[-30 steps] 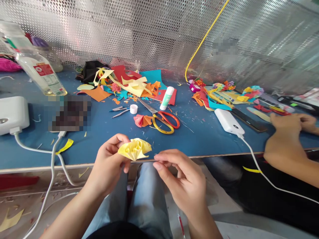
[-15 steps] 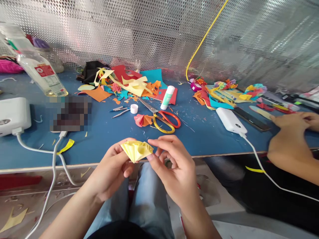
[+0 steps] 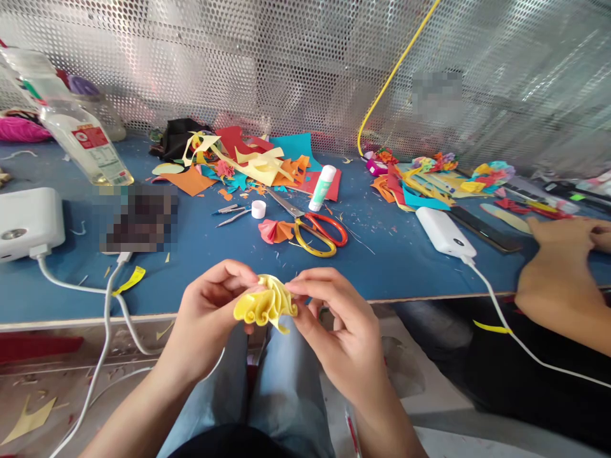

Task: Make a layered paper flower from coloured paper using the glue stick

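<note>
A yellow folded paper flower (image 3: 265,304) with pleats and curled edges is held over my lap, just in front of the table edge. My left hand (image 3: 210,315) grips its left side between thumb and fingers. On the other side, my right hand (image 3: 337,321) pinches the flower's right edge with thumb and index finger. Beyond the hands on the table lie scissors (image 3: 315,234) with one yellow and one red handle. Touching them is a pink and orange pleated paper piece (image 3: 275,231). A glue stick (image 3: 322,188) stands uncapped near its white cap (image 3: 258,209).
Coloured paper scraps (image 3: 248,162) are heaped at the back. A tilted bottle (image 3: 88,143), a white power bank (image 3: 28,222) and cables occupy the left. Rightward are another power bank (image 3: 445,232), a dark phone (image 3: 484,229) and another person's arm (image 3: 554,280).
The yellow paper flower has been turned in my hands, so its curled, pleated edges now show. Both hands have shifted their grip slightly.
</note>
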### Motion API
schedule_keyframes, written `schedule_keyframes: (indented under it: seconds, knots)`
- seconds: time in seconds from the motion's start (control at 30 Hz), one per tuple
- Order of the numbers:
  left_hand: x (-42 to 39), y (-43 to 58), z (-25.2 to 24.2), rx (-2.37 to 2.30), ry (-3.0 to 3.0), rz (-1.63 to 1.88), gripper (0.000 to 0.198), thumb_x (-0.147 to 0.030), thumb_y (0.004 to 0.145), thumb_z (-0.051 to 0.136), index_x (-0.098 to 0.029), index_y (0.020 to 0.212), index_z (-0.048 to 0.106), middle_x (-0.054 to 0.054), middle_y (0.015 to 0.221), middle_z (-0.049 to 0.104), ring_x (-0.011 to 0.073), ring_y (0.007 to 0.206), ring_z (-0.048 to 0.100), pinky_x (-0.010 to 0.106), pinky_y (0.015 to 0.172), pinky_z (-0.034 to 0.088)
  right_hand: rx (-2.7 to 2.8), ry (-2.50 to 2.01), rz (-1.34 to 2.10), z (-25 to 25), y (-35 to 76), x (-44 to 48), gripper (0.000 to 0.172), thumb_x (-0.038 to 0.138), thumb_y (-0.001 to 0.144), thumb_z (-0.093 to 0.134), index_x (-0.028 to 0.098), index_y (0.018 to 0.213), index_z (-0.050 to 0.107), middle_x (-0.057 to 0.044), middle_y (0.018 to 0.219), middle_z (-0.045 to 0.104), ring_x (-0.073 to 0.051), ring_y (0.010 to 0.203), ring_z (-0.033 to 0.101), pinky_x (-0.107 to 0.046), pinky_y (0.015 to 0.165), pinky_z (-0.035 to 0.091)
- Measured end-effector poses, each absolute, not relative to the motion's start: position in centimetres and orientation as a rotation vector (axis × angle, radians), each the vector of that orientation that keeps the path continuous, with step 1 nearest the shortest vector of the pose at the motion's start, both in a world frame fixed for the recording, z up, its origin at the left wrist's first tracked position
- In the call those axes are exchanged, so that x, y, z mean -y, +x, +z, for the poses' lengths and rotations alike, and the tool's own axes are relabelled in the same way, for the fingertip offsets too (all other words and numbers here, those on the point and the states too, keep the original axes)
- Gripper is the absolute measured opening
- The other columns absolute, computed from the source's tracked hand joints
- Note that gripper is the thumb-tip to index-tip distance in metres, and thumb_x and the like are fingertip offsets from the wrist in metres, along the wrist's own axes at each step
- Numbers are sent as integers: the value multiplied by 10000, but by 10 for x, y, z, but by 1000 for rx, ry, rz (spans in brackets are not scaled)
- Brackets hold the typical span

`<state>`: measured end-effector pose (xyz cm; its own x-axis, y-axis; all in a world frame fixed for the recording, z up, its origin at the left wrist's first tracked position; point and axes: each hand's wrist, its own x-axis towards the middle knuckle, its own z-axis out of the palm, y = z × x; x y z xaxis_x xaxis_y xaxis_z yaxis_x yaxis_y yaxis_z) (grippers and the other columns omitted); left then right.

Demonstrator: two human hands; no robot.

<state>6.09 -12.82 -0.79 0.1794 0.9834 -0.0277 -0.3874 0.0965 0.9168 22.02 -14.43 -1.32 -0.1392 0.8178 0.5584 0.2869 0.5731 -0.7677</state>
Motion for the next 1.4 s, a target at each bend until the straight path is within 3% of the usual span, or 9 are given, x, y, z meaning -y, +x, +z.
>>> schedule_keyframes:
  seconds: [0.13,0.37,0.53,0.73,1.07,1.4]
  knots:
    - [133,64,-4,-876,962,1278,116,-165,651,708,-165,674,595,9,655,655,106,550,590,176,495,473,1708,-907,579,-12,223,148,295,45,776,522,244,984,584,-23,986,575,-105,769,566,-222,568,474]
    - [137,75,0,-964,944,1448,167,-185,562,762,-155,589,600,-4,606,639,90,519,575,146,467,465,1709,-913,497,-4,229,156,308,19,736,562,230,958,588,-8,946,590,-106,814,578,-193,570,497]
    - [139,74,-2,-1051,1058,1534,126,-165,581,740,-185,606,618,-13,663,663,101,563,599,149,493,493,1825,-936,403,1,231,164,263,81,732,604,221,955,593,-11,923,576,-114,820,564,-229,675,504]
    - [143,75,-3,-1137,1147,1616,120,-138,577,735,-185,593,626,-7,661,676,108,555,614,147,484,499,1986,-985,231,-2,229,169,339,123,754,595,250,1065,560,-26,1013,553,-127,841,548,-278,770,498]
    - [151,75,-6,-1222,1390,1806,190,-61,602,702,-236,659,656,-45,686,690,117,601,634,181,530,524,1978,-1012,94,-4,224,177,340,105,735,602,203,1059,571,-45,968,570,-139,859,549,-274,763,491]
    - [147,76,-3,-1128,985,1557,146,-169,578,747,-187,637,614,-20,597,656,84,462,565,141,419,463,1777,-1040,334,-9,227,171,346,63,710,602,219,1018,573,-27,937,575,-137,841,559,-260,682,498]
